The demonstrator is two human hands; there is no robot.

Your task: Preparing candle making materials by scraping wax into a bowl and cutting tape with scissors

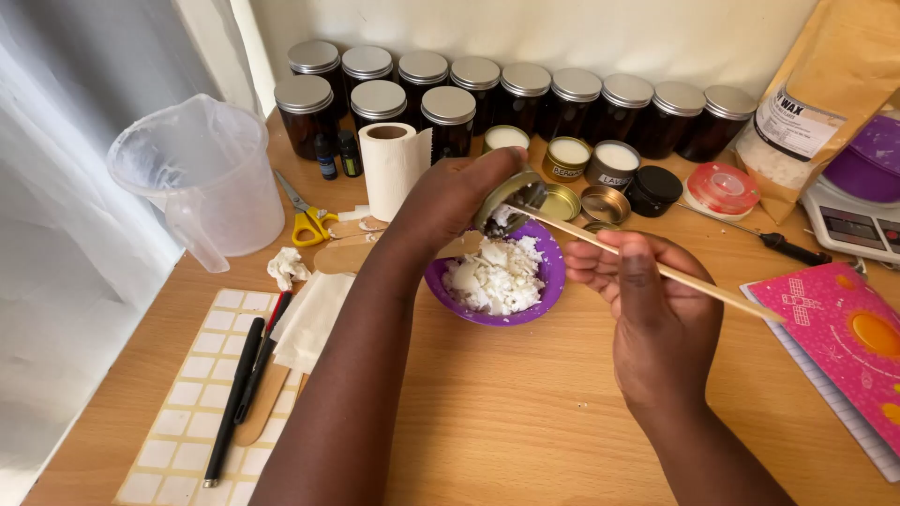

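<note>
Thirteen lidded jars (525, 80) at the back, two little bottles (337, 155), one jug (202, 178), one purple bowl (553, 281), two pens (239, 384).

Clear jug (202, 178), yellow scissors (307, 220), paper roll (391, 169), lidded dark jars (525, 98), pink notebook (844, 337).

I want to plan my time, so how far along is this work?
Done: white flakes already fill much of the purple bowl. In hand: the left hand tilts a small tin over the bowl while the right hand works a wooden stick inside it. Left: other small tins wait behind the bowl.
</note>
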